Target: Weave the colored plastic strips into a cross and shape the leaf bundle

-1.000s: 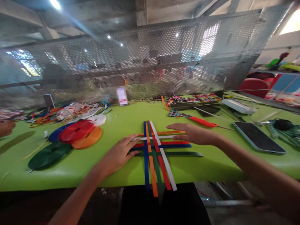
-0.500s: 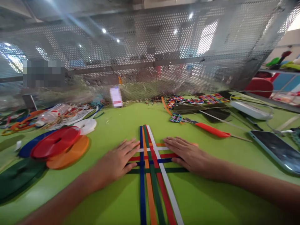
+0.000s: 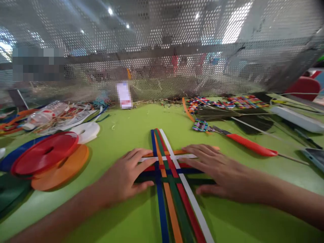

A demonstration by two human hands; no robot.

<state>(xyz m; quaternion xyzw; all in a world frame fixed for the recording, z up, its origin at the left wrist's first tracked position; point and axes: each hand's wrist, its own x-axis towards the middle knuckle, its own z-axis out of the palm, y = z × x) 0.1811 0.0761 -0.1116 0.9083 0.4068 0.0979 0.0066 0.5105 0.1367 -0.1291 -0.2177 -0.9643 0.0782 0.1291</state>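
Five ribbon-like strips run lengthwise on the table: blue (image 3: 162, 206), orange (image 3: 172, 211), green (image 3: 182, 209), red (image 3: 189, 202) and white (image 3: 196, 206). They interlace with crosswise strips, among them a dark green one (image 3: 204, 181) and a blue one (image 3: 194, 171). My left hand (image 3: 130, 172) lies over the left ends of the crosswise strips, fingers stretched out and thumb apart near the blue lengthwise strip. Across the weave, my right hand (image 3: 217, 168) rests palm down on their right ends, fingers extended and thumb spread. Some crosswise ends are hidden under my hands.
Rolls of red (image 3: 37, 158), orange (image 3: 68, 172), white (image 3: 89, 130) and green strip (image 3: 12, 189) lie at left, near a plastic bottle (image 3: 48, 113). A red-handled knife (image 3: 250, 145), woven pieces (image 3: 249, 101) and a phone (image 3: 314, 158) are at right. Perforated metal screen (image 3: 157, 40) stands behind.
The camera view has shifted, moving the phone toward the right edge. My right thumb has spread from its fingers toward me, and my left thumb has slid slightly nearer me.
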